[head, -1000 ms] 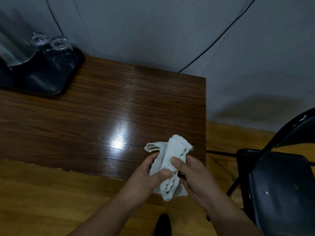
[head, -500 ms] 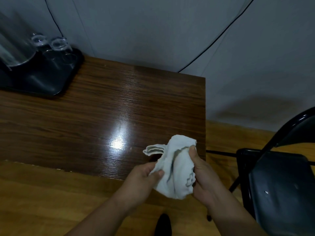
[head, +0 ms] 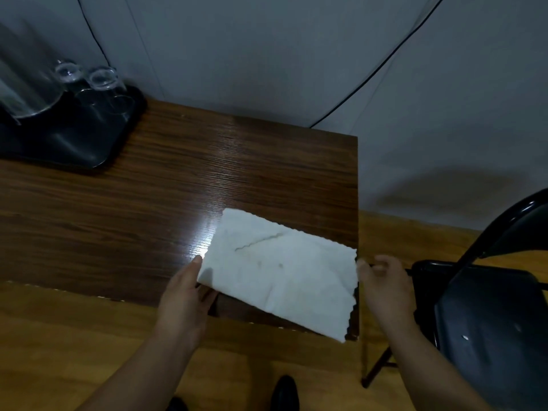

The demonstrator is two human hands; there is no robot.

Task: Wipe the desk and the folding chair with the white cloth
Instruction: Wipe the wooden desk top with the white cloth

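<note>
The left hand [head: 185, 295] holds the cloth [head: 281, 271] at its left edge: the thumb lies on top of the fabric and the other fingers go under it, so the hand is clamped on the cloth. The right hand [head: 385, 283] is just beside the right edge of the cloth, with the fingers loosely curled and a little blurred. I cannot tell if it touches the fabric, and it does not appear to grip anything.

The cloth is white, spread out flat, with wavy edges and a fold line across its upper part. It is over the near right corner of the desk [head: 148, 209], and its lower right corner hangs past the front edge of the desk. I cannot tell if the cloth rests fully on the wood.

The desk is dark brown wood with a bright reflection just left of the cloth. At the far left of the desk stands a black tray [head: 74, 143] with clear glasses [head: 102, 78] on it. To the right of the desk, well apart from the cloth, is the black chair [head: 498, 321]. It stands on a light wooden floor [head: 74, 345]. Behind the desk is a grey wall [head: 267, 54] with a thin black cable [head: 385, 63].
</note>
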